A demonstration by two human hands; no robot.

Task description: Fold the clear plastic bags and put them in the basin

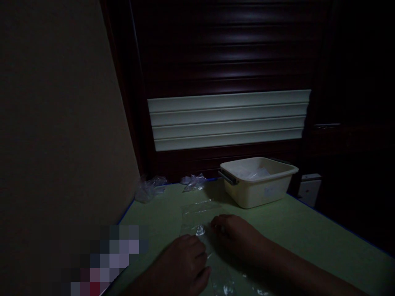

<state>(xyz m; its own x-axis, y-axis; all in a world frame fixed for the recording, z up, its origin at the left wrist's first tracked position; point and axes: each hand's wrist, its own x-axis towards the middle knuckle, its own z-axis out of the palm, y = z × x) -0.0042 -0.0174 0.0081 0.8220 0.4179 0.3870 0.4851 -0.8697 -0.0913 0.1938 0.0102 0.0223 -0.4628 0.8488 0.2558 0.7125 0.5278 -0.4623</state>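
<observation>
A clear plastic bag lies flat on the green table in dim light. My left hand rests on its near part with the fingers curled down. My right hand sits just to the right, its fingertips pinched on the bag's edge near a small shiny crease. The scene is dark, so what lies under the fingers is hard to see.
A cream plastic tub with a dark handle stands at the back right of the table. Two crumpled clear bags lie at the back by the wall. A beige wall runs along the left. More clear plastic lies near the front edge.
</observation>
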